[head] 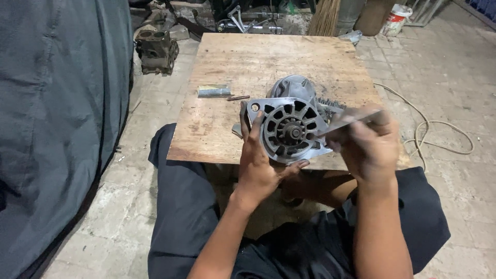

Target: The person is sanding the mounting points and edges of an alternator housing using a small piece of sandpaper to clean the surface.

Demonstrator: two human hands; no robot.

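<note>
A slotted metal housing is being gripped by the left hand; a blurred flat tool is being pinched by the right hand, its tip hidden.

Worn plywood board on paved floor, grey tarpaulin beside it.

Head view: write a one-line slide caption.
Left hand steadies a metal alternator on a plywood board; right hand holds a flat tool.
</note>
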